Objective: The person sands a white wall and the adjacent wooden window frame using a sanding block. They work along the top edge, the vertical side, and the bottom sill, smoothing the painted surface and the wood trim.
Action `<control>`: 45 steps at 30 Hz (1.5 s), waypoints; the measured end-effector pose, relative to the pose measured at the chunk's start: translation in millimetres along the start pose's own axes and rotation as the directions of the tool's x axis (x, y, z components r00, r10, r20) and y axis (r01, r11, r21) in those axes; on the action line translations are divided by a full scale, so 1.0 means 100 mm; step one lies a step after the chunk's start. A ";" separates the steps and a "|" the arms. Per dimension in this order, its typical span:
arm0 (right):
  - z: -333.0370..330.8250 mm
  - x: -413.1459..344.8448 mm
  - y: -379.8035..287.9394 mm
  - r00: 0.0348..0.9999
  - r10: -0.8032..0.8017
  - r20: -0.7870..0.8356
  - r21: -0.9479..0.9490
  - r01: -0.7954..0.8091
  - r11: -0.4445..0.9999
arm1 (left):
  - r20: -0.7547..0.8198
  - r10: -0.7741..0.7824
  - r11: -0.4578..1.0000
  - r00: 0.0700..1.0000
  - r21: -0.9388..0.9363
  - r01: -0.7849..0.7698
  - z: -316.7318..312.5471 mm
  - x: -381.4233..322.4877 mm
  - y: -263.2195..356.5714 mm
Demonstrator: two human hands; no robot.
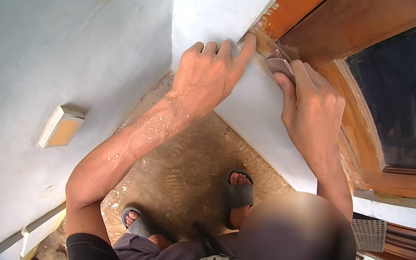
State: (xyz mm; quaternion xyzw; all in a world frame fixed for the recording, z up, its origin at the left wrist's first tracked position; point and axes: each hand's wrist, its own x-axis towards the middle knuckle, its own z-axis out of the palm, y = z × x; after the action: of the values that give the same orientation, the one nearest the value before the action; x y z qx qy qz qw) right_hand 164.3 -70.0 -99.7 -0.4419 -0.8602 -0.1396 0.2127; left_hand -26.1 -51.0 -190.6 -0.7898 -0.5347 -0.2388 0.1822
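My right hand pinches a folded piece of brown sandpaper between thumb and fingers. The sandpaper lies against the lower corner of a wooden window frame, where the orange-brown finish looks worn. My left hand holds nothing. Its index finger stretches to the frame's edge by the white wall, and the other fingers are bent against that wall. Pale flecks of dust cling to my left forearm.
Dark window glass fills the right side. A switch-like box juts from the left wall. Below, my sandalled feet stand on a dusty brown floor. A blurred round shape covers the lower right.
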 end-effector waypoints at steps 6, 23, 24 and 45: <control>0.01 0.05 0.00 0.999 0.012 -0.034 0.034 -0.011 0.999 | 0.152 -0.008 0.997 0.988 -0.075 0.020 -0.19 0.04 -0.05; 0.06 -0.18 0.15 0.996 0.091 -0.016 0.186 -0.086 0.979 | 0.262 -0.023 0.997 0.965 -0.066 0.042 -0.25 0.07 -0.09; 0.07 -0.18 0.15 0.995 0.099 -0.030 0.209 -0.091 0.974 | 0.249 -0.053 0.988 0.967 -0.127 0.086 -0.31 0.09 -0.08; 0.47 -0.03 -0.02 0.988 0.010 -0.153 -0.032 -0.015 0.999 | -0.035 -0.011 0.961 0.999 -0.278 0.001 -0.18 -0.20 -0.15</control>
State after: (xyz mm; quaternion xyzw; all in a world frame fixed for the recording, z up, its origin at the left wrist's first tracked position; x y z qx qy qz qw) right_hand 153.0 -53.5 -142.4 -0.4386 -0.8362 -0.1859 0.2717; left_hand -49.9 -70.2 -186.9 -0.8015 -0.4949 -0.3265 0.0786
